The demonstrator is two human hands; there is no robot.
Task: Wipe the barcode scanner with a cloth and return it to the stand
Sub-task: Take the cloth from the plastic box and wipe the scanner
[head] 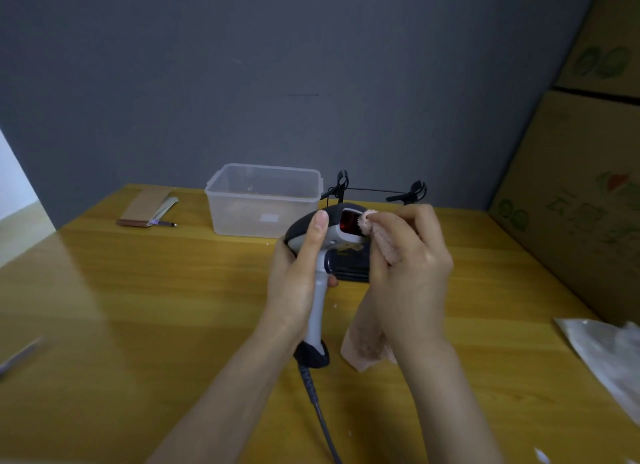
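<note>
The left hand (298, 276) grips the scanner (320, 290) by its handle, above the bench (138, 307). The right hand (408, 276) pinches a cloth (381, 242) against the scanner's red window.

We think this is a back room of a shop, or a small storeroom. We see big brown cardboard boxes (585, 172) stacked high on the right, with green print on them. A plain grey wall (277, 82) stands behind a yellow wooden bench (138, 307). A grey and black barcode scanner with a cord (320, 283), the kind shops use, is here too. On the bench sit a clear plastic tub (265, 200), a brown notebook (145, 209) with a pen (166, 223) just beside it, and a crinkly clear plastic bag (606, 352).
</note>
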